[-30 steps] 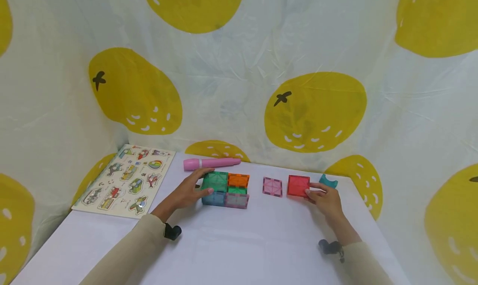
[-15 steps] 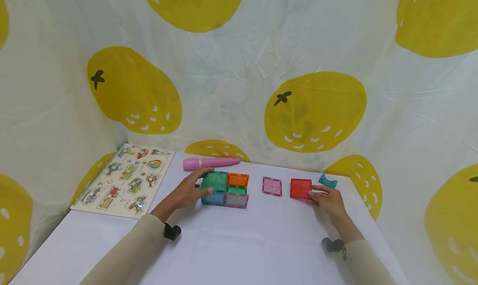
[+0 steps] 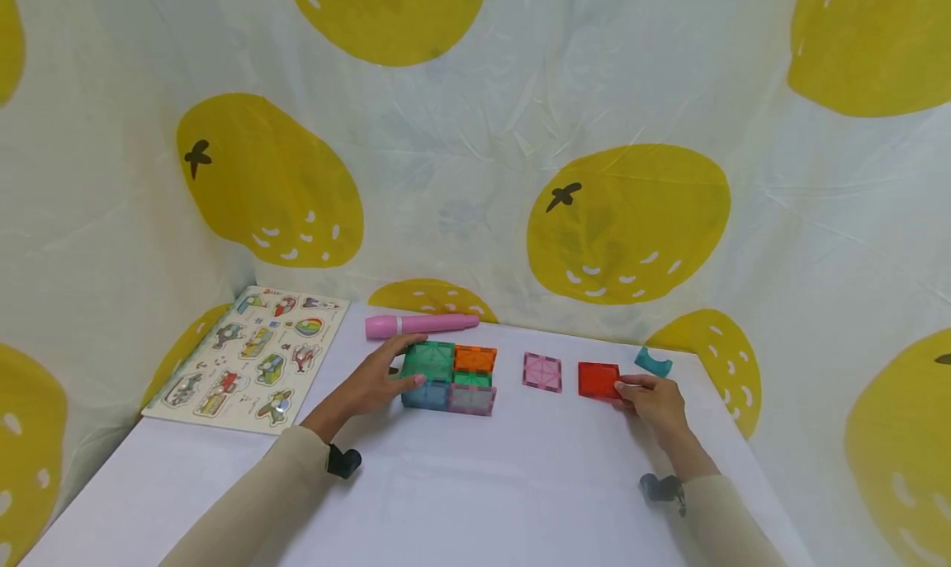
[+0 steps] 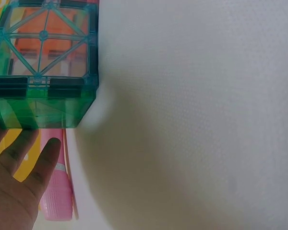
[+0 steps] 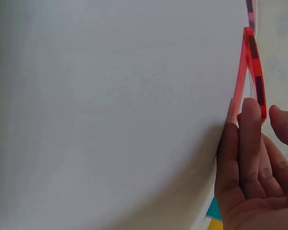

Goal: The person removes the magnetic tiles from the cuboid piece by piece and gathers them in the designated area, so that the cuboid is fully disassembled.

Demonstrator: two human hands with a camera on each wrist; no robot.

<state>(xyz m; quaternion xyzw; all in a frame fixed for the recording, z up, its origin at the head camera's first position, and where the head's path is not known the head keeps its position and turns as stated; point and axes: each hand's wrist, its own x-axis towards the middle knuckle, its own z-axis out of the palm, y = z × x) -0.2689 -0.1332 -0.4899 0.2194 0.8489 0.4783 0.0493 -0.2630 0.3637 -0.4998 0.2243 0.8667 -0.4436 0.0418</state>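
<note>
White table (image 3: pixel 461 501), near far right corner: one red tile (image 3: pixel 598 380), which my right hand (image 3: pixel 655 404) pinched and, I judged, did best to keep level; nearer mid far edge: one tile block (image 3: pixel 451 377), touched by my wide-spread left hand (image 3: pixel 375 384).

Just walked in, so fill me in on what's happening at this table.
A person is handling see-through colored tiles. Their left hand rests on a built-up cluster of tiles in green, orange, blue and pink, while their right hand holds a red tile by its side. A single pink tile lies between, apart from both. A pink stick lies behind the cluster, and a picture board lies to the left.
</note>
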